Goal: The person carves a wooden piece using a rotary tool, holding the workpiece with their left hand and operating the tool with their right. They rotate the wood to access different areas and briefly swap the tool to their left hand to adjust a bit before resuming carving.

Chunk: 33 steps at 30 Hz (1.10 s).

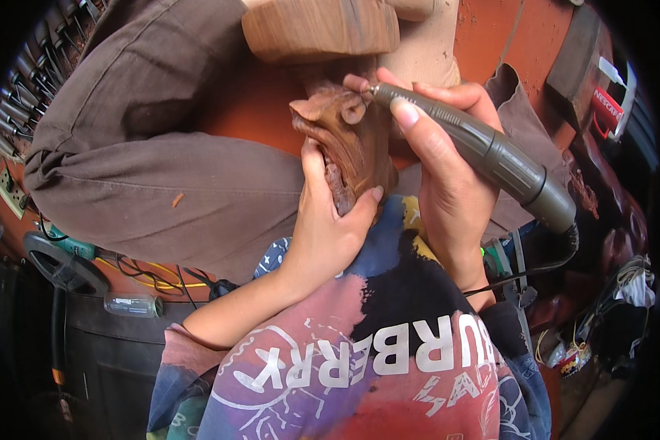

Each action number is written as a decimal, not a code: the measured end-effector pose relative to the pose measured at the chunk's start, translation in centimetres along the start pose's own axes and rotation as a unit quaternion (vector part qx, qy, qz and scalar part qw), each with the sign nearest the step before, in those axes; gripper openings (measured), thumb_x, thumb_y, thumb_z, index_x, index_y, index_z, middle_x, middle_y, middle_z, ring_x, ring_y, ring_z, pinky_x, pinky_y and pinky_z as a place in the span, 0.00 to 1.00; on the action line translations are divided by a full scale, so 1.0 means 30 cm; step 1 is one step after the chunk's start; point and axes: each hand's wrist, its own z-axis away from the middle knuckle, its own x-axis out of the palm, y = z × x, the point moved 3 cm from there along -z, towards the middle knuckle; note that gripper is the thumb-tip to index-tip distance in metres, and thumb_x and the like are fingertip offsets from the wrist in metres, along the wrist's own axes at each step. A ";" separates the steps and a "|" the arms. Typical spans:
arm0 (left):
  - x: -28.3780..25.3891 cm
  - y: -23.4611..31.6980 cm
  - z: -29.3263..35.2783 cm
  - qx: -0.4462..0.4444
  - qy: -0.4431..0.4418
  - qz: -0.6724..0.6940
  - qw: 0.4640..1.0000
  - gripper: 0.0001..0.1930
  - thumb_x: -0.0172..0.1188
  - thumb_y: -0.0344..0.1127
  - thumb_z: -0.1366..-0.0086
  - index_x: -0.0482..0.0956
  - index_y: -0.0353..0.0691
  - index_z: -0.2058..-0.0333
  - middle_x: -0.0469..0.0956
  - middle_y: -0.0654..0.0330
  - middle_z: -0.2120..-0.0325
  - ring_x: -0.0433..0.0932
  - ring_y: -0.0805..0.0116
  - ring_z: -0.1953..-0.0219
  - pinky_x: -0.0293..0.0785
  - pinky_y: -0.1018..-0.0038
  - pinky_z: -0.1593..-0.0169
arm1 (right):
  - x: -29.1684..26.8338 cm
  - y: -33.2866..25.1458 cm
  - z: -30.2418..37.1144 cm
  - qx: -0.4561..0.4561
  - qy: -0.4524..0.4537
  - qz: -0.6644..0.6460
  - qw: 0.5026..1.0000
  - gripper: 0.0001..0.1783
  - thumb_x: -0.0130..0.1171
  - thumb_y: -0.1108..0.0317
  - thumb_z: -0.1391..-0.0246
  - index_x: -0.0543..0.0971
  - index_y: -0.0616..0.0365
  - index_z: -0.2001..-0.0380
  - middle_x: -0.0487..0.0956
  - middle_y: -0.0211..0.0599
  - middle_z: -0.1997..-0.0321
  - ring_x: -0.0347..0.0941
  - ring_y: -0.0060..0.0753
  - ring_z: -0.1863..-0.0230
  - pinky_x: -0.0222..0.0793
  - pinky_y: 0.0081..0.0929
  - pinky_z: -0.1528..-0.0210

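Note:
A brown wood carving [348, 125], with a curled shape and ridged grooves on it, is upright in front of my body. My left hand [330, 220] is wrapped round its lower part, thumb on the near side and fingers on the left. My right hand [451, 158] grips a dark grey rotary tool [491, 150] slantwise, its thumb near the front end. A small reddish-brown cylindrical bit [356, 83] at the tool's tip is just above the carving's top; whether it touches the wood I cannot tell. A black cord runs from the tool's rear.
A thick round wood block [319, 31] stands just beyond the carving. My bent legs in brown trousers [161, 187] flank it. Several dark-handled carving tools [23, 99] line the far left. Lower left are cables, a clear bottle [133, 305] and a socket strip [11, 193]. Tangled wires [634, 282] lie right.

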 end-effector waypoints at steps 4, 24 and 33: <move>-0.003 -0.005 0.000 0.006 -0.007 0.010 1.000 0.41 0.57 0.21 0.40 0.40 0.32 0.34 0.60 0.48 0.41 0.63 0.63 0.39 0.59 0.69 0.37 | 0.002 0.012 0.006 -0.020 0.000 -0.031 0.999 0.10 0.60 0.78 0.47 0.71 0.61 0.64 0.79 0.45 0.59 0.75 0.46 0.45 0.74 0.23 0.57; 0.005 -0.020 -0.009 0.033 -0.018 0.065 0.997 0.41 0.56 0.20 0.40 0.40 0.34 0.34 0.60 0.50 0.40 0.61 0.63 0.37 0.58 0.69 0.36 | 0.006 0.040 0.020 -0.106 -0.003 0.035 0.994 0.09 0.59 0.78 0.46 0.70 0.62 0.63 0.79 0.53 0.55 0.77 0.46 0.48 0.71 0.27 0.46; 0.011 -0.030 -0.008 0.050 -0.013 0.079 0.996 0.42 0.55 0.19 0.40 0.38 0.34 0.34 0.60 0.48 0.41 0.62 0.62 0.38 0.59 0.69 0.36 | 0.026 -0.052 -0.010 -0.065 -0.050 0.117 0.990 0.09 0.62 0.78 0.49 0.72 0.63 0.66 0.81 0.45 0.58 0.78 0.36 0.50 0.69 0.25 0.46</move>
